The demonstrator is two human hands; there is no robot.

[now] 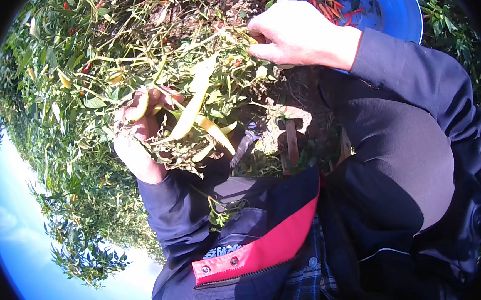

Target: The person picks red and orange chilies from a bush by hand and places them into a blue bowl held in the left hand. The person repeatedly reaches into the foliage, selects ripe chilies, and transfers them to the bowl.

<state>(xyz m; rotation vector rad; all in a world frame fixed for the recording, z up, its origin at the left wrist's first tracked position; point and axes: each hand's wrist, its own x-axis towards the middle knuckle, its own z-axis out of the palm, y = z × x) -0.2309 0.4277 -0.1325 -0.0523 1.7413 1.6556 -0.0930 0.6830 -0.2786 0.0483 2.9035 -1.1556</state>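
My left hand [139, 136] is curled around a branch of a chili pepper plant [178, 100], partly hidden by dry leaves. A yellow pepper [140, 109] lies across its fingers. Just right of that hand, long pale yellow peppers [190, 116] hang among green and withered leaves. My right hand [299, 33] is up at the plant's right side, thumb and fingers pinched at a small yellow-orange pepper [252, 40], most of which the fingers hide. Beyond the right wrist stands a blue bucket [398, 9] with several red and orange chili peppers [330, 3] in it.
Dense pepper plants [78, 169] with scattered red and yellow fruit fill the left side. Bare soil [197, 4] shows at the top. My bent knee [395, 156] is at right, below the bucket. Wooden legs [291, 142], apparently of a low seat, stand between my legs.
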